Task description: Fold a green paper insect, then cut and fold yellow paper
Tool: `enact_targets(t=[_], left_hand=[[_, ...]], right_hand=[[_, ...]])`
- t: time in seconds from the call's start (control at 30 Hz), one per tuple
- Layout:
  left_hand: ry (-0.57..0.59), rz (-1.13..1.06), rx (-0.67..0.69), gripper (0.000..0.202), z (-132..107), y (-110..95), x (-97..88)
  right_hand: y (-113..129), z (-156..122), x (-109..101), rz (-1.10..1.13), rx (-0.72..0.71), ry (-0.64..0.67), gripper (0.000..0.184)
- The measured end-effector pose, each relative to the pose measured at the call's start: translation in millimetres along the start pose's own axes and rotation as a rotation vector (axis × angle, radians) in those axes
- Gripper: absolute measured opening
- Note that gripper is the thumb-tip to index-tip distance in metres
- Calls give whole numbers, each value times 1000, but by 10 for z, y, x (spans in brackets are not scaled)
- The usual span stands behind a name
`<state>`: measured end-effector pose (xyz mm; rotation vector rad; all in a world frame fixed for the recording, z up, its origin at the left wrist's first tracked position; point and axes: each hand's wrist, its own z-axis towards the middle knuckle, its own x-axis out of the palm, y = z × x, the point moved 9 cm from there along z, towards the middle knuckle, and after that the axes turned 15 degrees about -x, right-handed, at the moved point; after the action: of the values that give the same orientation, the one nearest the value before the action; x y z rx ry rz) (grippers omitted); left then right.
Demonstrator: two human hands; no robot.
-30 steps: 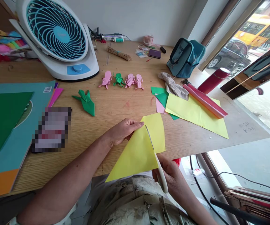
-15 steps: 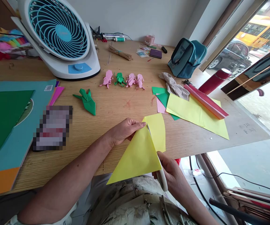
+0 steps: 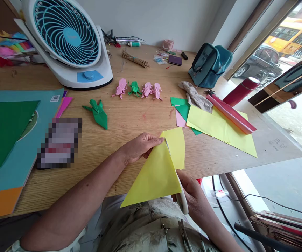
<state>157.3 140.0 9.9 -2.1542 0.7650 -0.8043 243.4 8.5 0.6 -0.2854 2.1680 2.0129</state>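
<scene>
A sheet of yellow paper (image 3: pixel 153 178), folded into a triangle with a strip standing out beyond its right edge, is pinched at the top by my left hand (image 3: pixel 142 147). My right hand (image 3: pixel 191 190) is closed on white-handled scissors (image 3: pixel 183 201). Their blades run along the triangle's right edge, mostly hidden by the paper, with a bit of metal showing near my left thumb. Beyond my hands a green folded paper figure (image 3: pixel 98 113) lies on the wooden table (image 3: pixel 130 115). Further back stand pink paper figures (image 3: pixel 120 88) and a small green one (image 3: pixel 134 89) in a row.
Yellow sheets (image 3: pixel 219 126) with green and pink scraps lie to the right, under a red roll (image 3: pixel 232 113). A red bottle (image 3: pixel 241 91) and teal bag (image 3: pixel 210 66) are behind. At left are a fan (image 3: pixel 88 75), a blurred-out phone (image 3: pixel 60 143) and a large teal book (image 3: pixel 22 164).
Both hands keep nearly the same places on the paper and scissors. The whole view has shifted very slightly; nothing on the table has moved.
</scene>
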Motion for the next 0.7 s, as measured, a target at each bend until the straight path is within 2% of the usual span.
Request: enact_targets(t=[0.37,0.7], left_hand=[[-77,21,41,48,20,-49,-62],[-53,30,74,48,6,-78,-10]], right_hand=[[-22,-46,21,21,-5,0,26],[-5,-42,8,15,7,-12,29]])
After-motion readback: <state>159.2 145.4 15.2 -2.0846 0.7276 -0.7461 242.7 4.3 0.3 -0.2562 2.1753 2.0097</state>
